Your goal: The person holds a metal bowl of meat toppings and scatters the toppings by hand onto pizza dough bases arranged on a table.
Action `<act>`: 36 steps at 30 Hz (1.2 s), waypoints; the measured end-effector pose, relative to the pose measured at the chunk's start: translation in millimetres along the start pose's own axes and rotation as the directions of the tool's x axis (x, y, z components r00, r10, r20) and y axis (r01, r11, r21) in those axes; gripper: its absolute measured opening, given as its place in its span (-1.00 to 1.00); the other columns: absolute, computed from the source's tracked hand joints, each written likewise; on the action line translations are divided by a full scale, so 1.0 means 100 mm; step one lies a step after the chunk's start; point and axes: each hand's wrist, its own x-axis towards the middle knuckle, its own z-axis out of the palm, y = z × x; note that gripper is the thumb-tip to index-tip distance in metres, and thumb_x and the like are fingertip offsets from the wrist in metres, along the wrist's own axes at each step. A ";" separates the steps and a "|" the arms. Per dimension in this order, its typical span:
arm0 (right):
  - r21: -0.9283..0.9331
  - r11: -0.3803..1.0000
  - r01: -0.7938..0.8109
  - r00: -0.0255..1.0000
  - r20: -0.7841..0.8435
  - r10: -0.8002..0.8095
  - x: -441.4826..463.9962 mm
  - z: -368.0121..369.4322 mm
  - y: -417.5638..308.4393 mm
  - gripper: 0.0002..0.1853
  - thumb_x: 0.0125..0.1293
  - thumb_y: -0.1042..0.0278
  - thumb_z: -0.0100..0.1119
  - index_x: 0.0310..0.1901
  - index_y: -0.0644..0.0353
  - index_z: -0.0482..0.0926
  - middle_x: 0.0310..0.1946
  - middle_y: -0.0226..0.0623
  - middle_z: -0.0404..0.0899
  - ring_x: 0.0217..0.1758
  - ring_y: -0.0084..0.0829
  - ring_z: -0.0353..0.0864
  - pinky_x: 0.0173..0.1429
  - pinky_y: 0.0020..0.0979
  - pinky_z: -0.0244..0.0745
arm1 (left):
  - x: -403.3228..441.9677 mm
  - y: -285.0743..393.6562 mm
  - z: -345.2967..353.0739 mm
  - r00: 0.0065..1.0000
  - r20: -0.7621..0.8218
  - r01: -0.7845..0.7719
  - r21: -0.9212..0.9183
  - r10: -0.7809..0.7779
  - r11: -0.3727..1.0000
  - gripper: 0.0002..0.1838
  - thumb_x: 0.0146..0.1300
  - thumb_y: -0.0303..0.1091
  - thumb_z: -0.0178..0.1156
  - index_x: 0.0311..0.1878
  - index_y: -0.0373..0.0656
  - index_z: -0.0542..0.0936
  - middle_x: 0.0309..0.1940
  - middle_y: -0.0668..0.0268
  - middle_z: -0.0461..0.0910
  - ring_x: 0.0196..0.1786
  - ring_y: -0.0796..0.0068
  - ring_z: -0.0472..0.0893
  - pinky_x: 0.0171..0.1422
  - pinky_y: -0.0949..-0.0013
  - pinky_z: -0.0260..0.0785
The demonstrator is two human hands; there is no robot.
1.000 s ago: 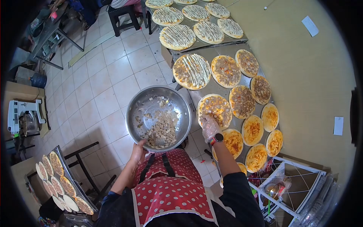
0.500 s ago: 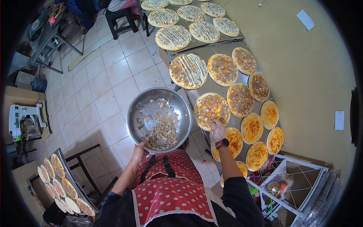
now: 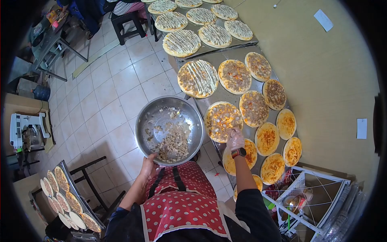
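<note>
My left hand point(image 3: 149, 166) grips the near rim of a large steel bowl point(image 3: 141, 139), which holds crumbled filling point(image 3: 175, 141) mostly toward its near right side. In a clear plastic glove, my right hand point(image 3: 235, 139) touches the lower right edge of a round flatbread point(image 3: 221, 121) topped with meat bits and orange sauce. Its fingers are bent down on the topping; whether they hold any bits is too small to tell. Meat-topped rounds point(image 3: 254, 108) lie beyond it, and sauce-only rounds point(image 3: 267, 139) lie to the right. One meat round point(image 3: 198, 78) carries white stripes.
White-striped rounds point(image 3: 181, 42) cover a farther tray. A white wire rack point(image 3: 322, 213) stands at the lower right. More topped rounds point(image 3: 64, 201) sit on a tray at the lower left. A black stool point(image 3: 128, 25) and a seated person are at the top.
My right hand has moved slightly down and right from the middle of the flatbread to its edge. The view has shifted slightly. My left hand still holds the bowl.
</note>
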 end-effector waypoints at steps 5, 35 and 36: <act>-0.447 0.854 0.266 0.954 -0.007 -0.301 0.33 0.03 0.06 -0.86 -0.08 0.48 0.01 -0.39 0.14 0.49 -0.32 -0.24 0.41 -0.27 -0.26 0.43 -0.18 -0.37 0.37 | -0.01 -0.01 0.06 1.000 0.006 0.010 0.011 -0.010 1.000 -0.68 0.11 -0.37 -0.16 -0.09 -0.35 0.23 -0.28 0.11 0.42 -0.34 0.31 0.50 -0.41 0.29 0.44; -0.382 0.852 0.357 0.926 0.025 -0.377 -0.02 0.10 0.22 -0.92 -0.08 0.51 -0.01 -0.48 0.21 0.45 -0.44 -0.25 0.44 -0.36 -0.25 0.44 -0.28 -0.38 0.37 | 0.02 0.07 0.10 0.999 0.016 0.032 0.049 -0.033 0.998 -0.64 0.13 -0.38 -0.18 -0.03 -0.37 0.18 -0.17 0.09 0.37 -0.26 0.27 0.48 -0.32 0.25 0.44; -0.267 0.920 0.288 0.947 -0.062 -0.315 -0.07 0.10 0.15 -0.92 -0.07 0.49 -0.02 -0.48 0.22 0.44 -0.43 -0.24 0.45 -0.35 -0.25 0.45 -0.27 -0.37 0.37 | 0.00 0.10 0.14 0.999 0.029 0.035 0.014 -0.035 0.999 -0.65 0.12 -0.38 -0.18 -0.03 -0.37 0.19 -0.17 0.09 0.37 -0.27 0.28 0.48 -0.33 0.25 0.44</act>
